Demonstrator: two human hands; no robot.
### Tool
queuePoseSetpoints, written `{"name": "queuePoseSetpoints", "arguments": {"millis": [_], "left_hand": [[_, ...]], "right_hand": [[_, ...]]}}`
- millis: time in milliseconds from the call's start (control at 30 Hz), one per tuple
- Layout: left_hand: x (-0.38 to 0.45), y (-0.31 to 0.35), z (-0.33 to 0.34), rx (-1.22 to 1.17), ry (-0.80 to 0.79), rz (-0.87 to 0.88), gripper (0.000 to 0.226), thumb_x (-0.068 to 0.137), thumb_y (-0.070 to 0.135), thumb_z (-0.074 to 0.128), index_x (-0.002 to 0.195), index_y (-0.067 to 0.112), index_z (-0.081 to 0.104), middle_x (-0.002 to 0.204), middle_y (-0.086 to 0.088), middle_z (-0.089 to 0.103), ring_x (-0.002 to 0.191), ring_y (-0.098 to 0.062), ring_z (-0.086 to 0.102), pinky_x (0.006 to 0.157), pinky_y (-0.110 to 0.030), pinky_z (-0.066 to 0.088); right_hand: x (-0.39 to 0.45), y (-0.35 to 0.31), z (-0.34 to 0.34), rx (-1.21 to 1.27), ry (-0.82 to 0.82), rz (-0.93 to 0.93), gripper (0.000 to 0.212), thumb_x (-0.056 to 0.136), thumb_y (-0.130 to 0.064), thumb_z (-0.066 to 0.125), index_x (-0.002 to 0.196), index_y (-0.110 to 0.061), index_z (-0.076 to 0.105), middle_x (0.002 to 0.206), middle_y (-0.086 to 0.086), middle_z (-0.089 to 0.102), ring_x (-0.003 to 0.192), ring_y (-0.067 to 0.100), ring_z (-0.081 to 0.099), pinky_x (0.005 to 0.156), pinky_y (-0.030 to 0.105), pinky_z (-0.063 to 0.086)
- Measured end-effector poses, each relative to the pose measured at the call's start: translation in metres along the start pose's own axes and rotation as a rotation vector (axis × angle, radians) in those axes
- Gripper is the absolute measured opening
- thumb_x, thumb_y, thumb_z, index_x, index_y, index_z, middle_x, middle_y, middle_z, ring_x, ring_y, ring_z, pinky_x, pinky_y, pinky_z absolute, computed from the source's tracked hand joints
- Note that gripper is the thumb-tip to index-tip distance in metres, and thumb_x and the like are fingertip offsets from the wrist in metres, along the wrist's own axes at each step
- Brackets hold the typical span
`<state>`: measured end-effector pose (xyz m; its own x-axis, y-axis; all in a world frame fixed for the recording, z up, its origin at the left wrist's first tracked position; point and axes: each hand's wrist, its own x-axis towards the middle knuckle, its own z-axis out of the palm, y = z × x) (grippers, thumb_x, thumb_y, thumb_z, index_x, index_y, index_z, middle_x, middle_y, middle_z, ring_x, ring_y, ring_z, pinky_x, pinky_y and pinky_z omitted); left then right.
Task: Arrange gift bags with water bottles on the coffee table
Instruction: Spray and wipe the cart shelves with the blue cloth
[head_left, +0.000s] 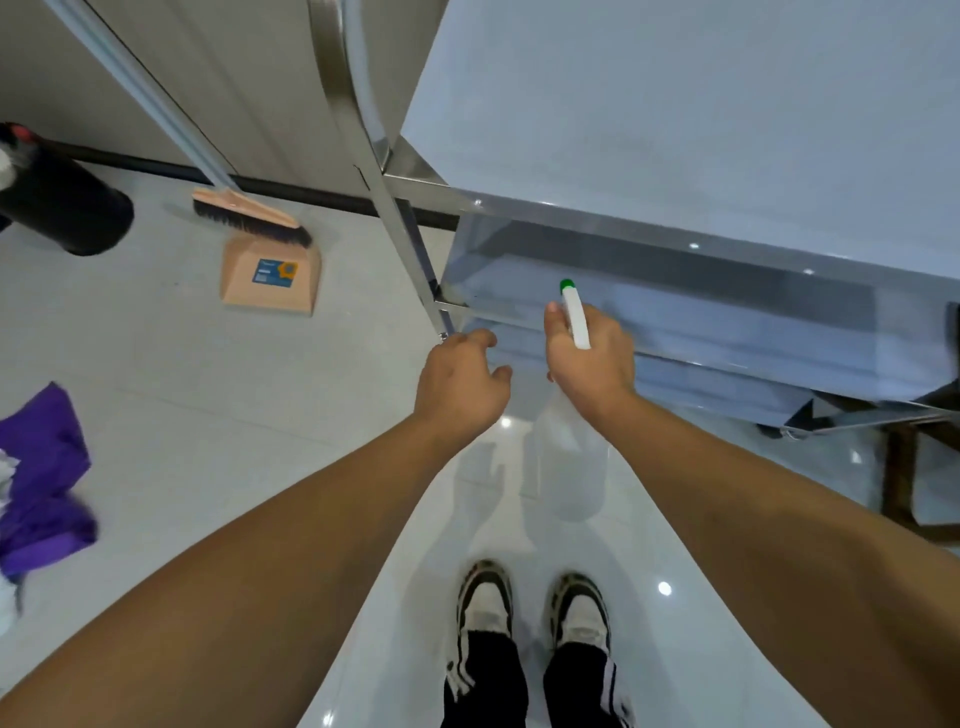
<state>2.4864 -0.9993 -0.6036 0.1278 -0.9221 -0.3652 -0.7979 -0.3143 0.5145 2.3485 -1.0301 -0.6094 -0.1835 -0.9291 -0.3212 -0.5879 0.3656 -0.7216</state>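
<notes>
- Your right hand (589, 364) grips the neck of a clear spray bottle (569, 457); its white nozzle with a green tip (575, 314) sticks out above your knuckles, and your fingers curl round it with the thumb up beside the nozzle.
- The bottle's see-through body hangs below your wrist, over the glossy floor (260, 415), just in front of the glass shelves.
- Your left hand (462, 384) holds nothing; its fingers are loosely curled, the tips near the foot of a metal frame leg (410, 244). Whether they touch it, you cannot tell.
- A blue-grey tabletop (727, 114) fills the upper right, with glass shelves (675, 291) stepped beneath it.
- To your left on the floor lie a peach dustpan (270, 275) and a brush (249, 215) on a long handle, touching each other.
- A purple bag (41, 478) lies crumpled at the far left edge, blurred.
- A black bin (62, 208) stands at the upper left.
- Your two shoes (530, 608) stand side by side below your hands.
</notes>
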Motion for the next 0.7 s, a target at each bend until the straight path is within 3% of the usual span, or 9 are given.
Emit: {"name": "queuePoseSetpoints", "arguments": {"millis": [267,467,700], "left_hand": [[0.04,-0.016,0.045,-0.021,0.075,0.015,0.047,0.096,0.033,0.064,0.141,0.02,0.053,0.139,-0.004,0.056,0.123,-0.027,0.056,0.103,-0.042,0.05],[0.056,-0.019,0.06,-0.002,0.06,0.054,0.048,0.097,0.032,0.065,0.142,0.021,0.052,0.14,-0.002,0.056,0.124,-0.024,0.055,0.104,-0.038,0.048],[0.061,-0.011,0.077,0.03,0.009,0.085,0.047,0.097,0.03,0.064,0.141,0.022,0.052,0.14,-0.002,0.054,0.124,-0.026,0.056,0.101,-0.038,0.049]], "right_hand": [[0.053,0.014,0.042,0.146,0.013,0.192,0.046,0.097,-0.052,0.052,0.082,-0.012,0.068,0.068,0.009,0.068,0.063,0.026,0.068,0.069,0.047,0.063],[0.064,0.028,0.052,0.117,0.011,0.154,0.041,0.097,-0.053,0.049,0.081,-0.019,0.064,0.066,0.007,0.067,0.065,0.027,0.07,0.071,0.046,0.062],[0.068,0.042,0.041,0.113,0.136,0.172,0.044,0.1,-0.053,0.049,0.073,-0.022,0.062,0.069,0.006,0.068,0.068,0.025,0.07,0.073,0.043,0.062]]}}
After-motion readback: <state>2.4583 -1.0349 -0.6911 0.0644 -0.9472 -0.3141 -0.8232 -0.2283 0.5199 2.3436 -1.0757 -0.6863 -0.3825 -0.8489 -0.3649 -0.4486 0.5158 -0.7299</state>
